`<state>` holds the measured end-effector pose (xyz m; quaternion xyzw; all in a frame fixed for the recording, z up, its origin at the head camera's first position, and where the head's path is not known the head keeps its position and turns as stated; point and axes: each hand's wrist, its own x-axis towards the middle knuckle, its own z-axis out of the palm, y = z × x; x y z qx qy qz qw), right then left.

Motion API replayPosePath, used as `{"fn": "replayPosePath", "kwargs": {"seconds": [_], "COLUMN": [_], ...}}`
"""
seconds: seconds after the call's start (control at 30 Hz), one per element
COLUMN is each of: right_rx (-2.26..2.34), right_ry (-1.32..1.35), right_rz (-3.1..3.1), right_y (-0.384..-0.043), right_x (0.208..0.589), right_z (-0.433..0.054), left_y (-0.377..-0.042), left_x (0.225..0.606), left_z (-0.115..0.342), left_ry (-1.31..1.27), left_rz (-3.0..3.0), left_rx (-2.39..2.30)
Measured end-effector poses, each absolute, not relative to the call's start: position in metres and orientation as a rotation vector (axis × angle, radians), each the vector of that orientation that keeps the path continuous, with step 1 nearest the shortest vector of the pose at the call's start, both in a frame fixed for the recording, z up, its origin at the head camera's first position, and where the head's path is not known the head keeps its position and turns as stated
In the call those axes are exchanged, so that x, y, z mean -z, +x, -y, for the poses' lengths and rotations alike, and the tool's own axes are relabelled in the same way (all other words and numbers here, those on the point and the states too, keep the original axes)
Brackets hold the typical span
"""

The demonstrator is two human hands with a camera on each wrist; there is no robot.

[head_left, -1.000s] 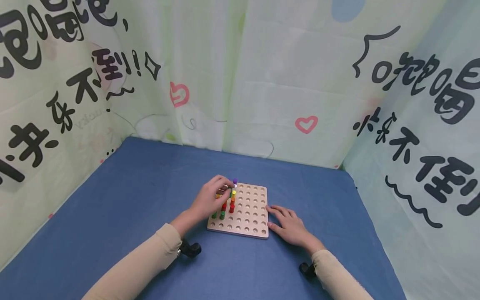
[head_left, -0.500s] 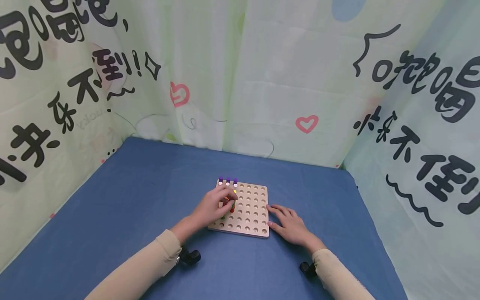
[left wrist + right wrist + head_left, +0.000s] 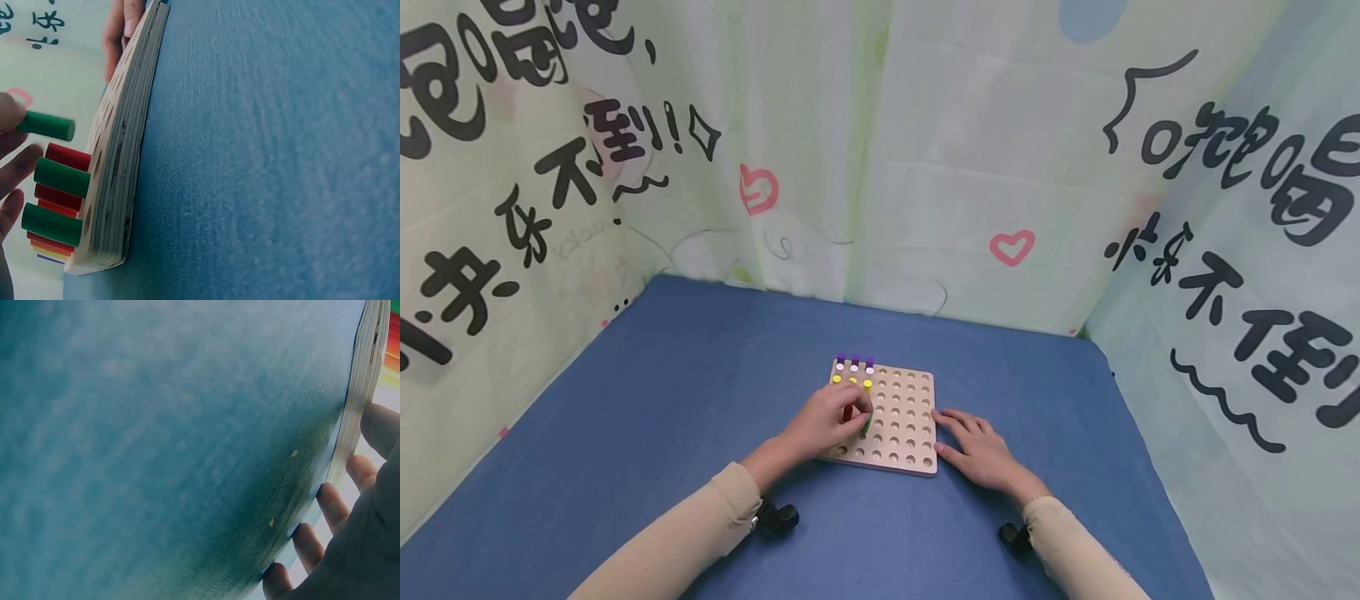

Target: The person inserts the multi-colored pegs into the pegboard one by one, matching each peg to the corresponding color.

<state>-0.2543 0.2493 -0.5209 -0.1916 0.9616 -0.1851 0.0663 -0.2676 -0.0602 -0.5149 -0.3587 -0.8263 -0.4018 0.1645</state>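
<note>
My left hand [image 3: 829, 421] pinches a green peg [image 3: 50, 125] between thumb and finger, its free end just off the face of the wooden pegboard [image 3: 906, 457]. Below it in the left wrist view, two green pegs [image 3: 61, 177] stand in the board, with a red peg [image 3: 69, 156] and others behind them. Purple pegs [image 3: 855, 360] and yellow pegs [image 3: 867, 384] line the far left of the board in the head view; my left hand covers part of the rows nearer me. My right hand [image 3: 981, 454] rests at the board's right edge with fingers spread, thumb and fingertips against the side.
The board lies on a blue cloth-covered table [image 3: 715, 358]. Its right side shows bare holes. A pale printed curtain [image 3: 880, 183] encloses the table at the back and sides. Each wrist carries a black camera [image 3: 777, 518].
My left hand has come nearer along the third column with the green peg, uncovering the purple and yellow pegs at the back. My right hand stays at the board's edge.
</note>
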Motion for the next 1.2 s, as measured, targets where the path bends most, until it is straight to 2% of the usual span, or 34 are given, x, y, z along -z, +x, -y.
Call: {"fn": "replayPosePath", "kwargs": {"seconds": [0.5,1.2], "right_rx": [0.539,0.551], "right_ry": [-0.565,-0.588], "right_rz": [-2.906,-2.911], "right_y": [-0.2529,-0.2559], "right_x": [0.5243,0.5248], "right_z": [-0.2493,-0.2523], "left_y": [-0.2703,-0.2695], "left_x": [0.5184,0.5136], "left_z": [0.0601,0.0674], "left_ry": [-1.016,-1.076], "left_rz": [2.458,2.517], "left_rx": [0.946,0.934]}}
